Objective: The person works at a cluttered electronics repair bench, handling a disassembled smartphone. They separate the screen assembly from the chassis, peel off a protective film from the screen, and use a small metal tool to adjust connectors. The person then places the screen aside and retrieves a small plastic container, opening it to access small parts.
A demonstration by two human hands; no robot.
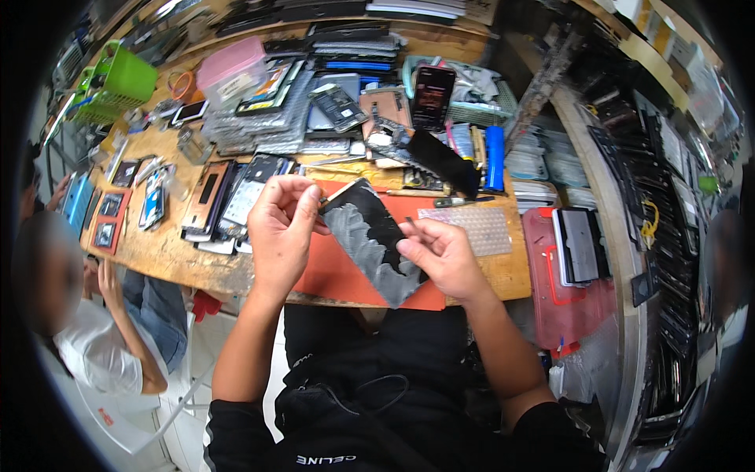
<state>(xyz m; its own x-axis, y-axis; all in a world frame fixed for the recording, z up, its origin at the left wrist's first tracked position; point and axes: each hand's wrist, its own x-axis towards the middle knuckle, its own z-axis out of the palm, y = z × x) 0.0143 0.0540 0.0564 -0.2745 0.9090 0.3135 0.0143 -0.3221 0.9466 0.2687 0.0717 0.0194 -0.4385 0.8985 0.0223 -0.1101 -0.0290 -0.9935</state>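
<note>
Item 1: flat rectangular black panel with patchy grey film across its face (370, 236). Location: in front of the person, raised over an orange-red rectangular mat (322, 267), its long sides slanting from upper left to lower right.

Item 2: bare left hand (285, 228). Thumb and fingers pinched together on the panel's upper-left corner; a corner grip probably serves to steady the piece and leave most of its face uncovered.

Item 3: bare right hand (442, 256). Thumb and index finger bent in at the panel's right edge, a small dark sliver (410, 226) beside the index fingertip. Whether these fingers are clamped on the panel, on the sliver or on neither cannot be told.

Item 4: pale wooden workbench (173, 259), bearing the mat, presumably laid there to protect work and bench top.

Item 5: upright black phone with lit screen (434, 90), leaning at the back, its face toward the person, perhaps for easy viewing.

Item 6: clear bubble-wrap sheet (472, 230), flat, right of the mat.

Item 7: translucent pink plastic tub (230, 67), resting on stacked flat goods, likely piled to save room.

Markings: pale capital lettering on the person's black clothing (338, 417); a whitish label on the tub, too small to read; small reddish content on the lit screen, not legible.
</note>
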